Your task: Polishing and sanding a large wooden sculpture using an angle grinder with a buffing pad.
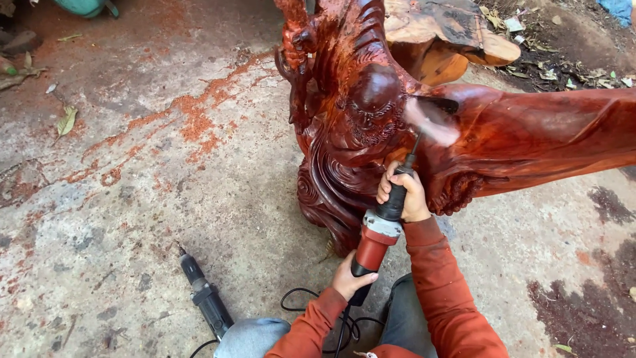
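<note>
Red-brown carved wood stands before us on the concrete floor (165, 199): a glossy sculpture (371, 126). Our right hand (405, 193) is clenched round the black neck of a red power grinder (377, 235), its spinning tip blurred against the carving. Our left hand (351, 278) grips the grinder's rear. A second black tool (205, 298) lies just beside our knee.

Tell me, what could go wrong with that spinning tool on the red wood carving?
The spinning wheel is blurred right against the carving; it might slip and gouge the fine detail. The right hand grips close behind it, so a kick could hurt. The cord loops by the knees and could snag.
</note>
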